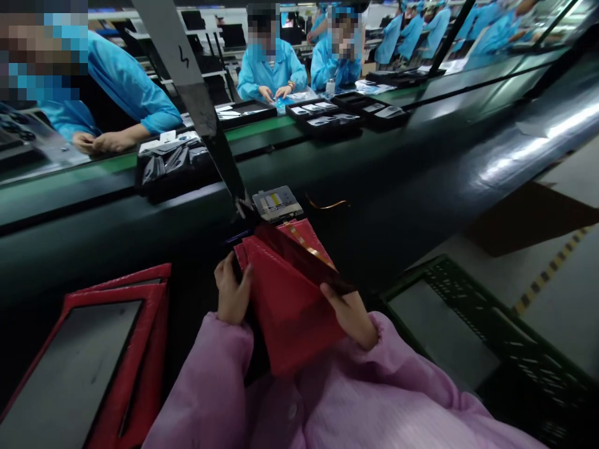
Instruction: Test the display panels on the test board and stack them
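In front of me is a red bubble-wrap bag [290,312], its flap side at the top. My left hand [233,290] is closed on the bag's left edge, thumb in front. My right hand [349,312] pinches a dark, thin flat panel [299,252] at its lower right corner. The panel lies slanted at the bag's upper part and reflects its red; how far it sits inside I cannot tell. A gold flex cable [309,243] runs along behind it over more red wrap. On the left lie red bags with a grey flat screen panel [75,368] on top.
A clear-lidded small box [277,203] and a loose gold strip [327,204] lie beyond the bag. A metal post [201,106] rises just ahead. Black trays of parts [173,162] line the conveyor. To the right stands a green crate [468,324]. Co-workers in blue [271,68] sit opposite.
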`<state>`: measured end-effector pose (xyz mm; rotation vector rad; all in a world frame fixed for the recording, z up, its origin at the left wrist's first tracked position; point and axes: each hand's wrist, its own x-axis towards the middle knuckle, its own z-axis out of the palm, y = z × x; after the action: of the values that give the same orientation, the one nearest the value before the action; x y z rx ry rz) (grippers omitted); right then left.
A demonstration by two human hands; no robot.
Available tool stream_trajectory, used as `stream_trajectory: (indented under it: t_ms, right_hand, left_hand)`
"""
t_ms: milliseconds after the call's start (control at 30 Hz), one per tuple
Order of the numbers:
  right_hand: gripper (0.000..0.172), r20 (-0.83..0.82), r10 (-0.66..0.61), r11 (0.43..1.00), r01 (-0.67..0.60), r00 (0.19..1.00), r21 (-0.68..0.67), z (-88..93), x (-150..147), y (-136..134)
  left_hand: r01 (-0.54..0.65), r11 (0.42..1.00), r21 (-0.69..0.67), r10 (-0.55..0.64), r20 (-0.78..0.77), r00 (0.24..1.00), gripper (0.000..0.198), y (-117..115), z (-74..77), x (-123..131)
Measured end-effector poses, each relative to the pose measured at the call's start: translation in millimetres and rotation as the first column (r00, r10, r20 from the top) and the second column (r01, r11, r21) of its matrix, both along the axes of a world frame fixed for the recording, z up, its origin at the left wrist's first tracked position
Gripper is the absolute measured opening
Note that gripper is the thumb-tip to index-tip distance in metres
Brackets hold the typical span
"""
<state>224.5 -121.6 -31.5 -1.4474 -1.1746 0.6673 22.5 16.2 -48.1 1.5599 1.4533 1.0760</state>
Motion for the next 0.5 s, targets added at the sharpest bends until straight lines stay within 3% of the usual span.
stream_trajectory:
  t_ms: [133, 300, 367, 500]
  right_hand:
    - [0.042, 0.022, -0.084, 0.996, 0.084, 0.996, -0.001, -0.5, 6, -2]
    - [0.034, 0.196, 0.019, 0.993, -0.041, 0.98, 0.108, 3.0, 10, -5]
    - [0.04, 0.346, 0.069, 0.981, -0.127, 0.936, 0.146, 3.3, 10, -7]
    - [0.05, 0.624, 0.117, 0.956, -0.257, 0.773, 0.139, -0.8, 6, -13]
  left_hand:
    - [0.067, 0.992, -0.11, -0.088, -0.204, 0.975, 0.079, -24, -4.1, -9]
    - [0.068, 0.991, -0.117, -0.078, -0.09, 0.993, 0.058, -35, -4.9, -11]
    - [0.047, 0.99, -0.136, -0.049, -0.017, 0.999, 0.059, -37, -6.8, -14]
    - [-0.019, 0.986, -0.166, 0.028, 0.055, 0.998, 0.054, -43, -8.7, -20]
